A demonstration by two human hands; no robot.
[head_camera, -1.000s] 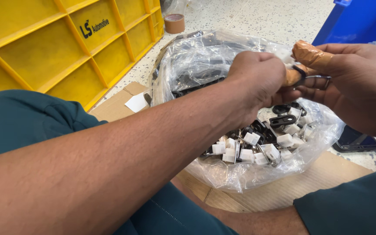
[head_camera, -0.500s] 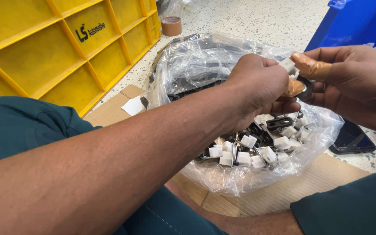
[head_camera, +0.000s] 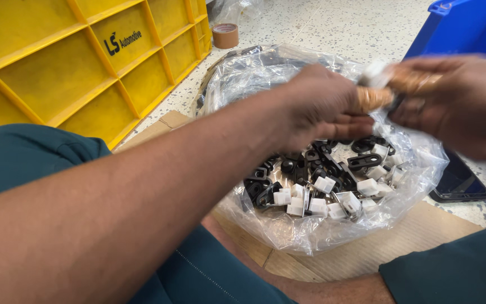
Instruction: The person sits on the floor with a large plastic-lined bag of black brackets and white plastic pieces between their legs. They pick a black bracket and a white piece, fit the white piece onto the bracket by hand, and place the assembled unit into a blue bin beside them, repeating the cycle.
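From the head camera, a clear, crinkled plastic bag (head_camera: 288, 225) lies open on a sheet of brown corrugated cardboard (head_camera: 400, 242), which rests on a speckled terrazzo floor (head_camera: 333, 22). The bag's film is glossy and creased, catching white glare along its folds. Inside sits a heap of small clips (head_camera: 316, 180): black moulded loops with round eyes mixed with blocky white plastic pieces, tangled together in the bag's lower half. Dark cable lies coiled under the film at the bag's far side.

Above the bag, the left hand (head_camera: 322, 104) and the right hand (head_camera: 457, 104) meet at a small part (head_camera: 373, 93), pale white at its top and tan-orange below; motion blur hides its exact shape. The left hand's fingers are curled in tight, thumb and fingertips pinched on the part's near end. The right hand is heavily blurred; its fingers look bent around the part's far end, but how firmly they close cannot be told.

To the left stands a rigid yellow plastic crate (head_camera: 57, 73) with moulded dividers. A roll of brown tape (head_camera: 225, 35) sits on the floor beyond it. A blue plastic bin (head_camera: 468, 28) fills the upper right, and a dark phone (head_camera: 459, 183) lies flat beside the bag. Teal trouser fabric (head_camera: 23, 157) covers the knees in the foreground.
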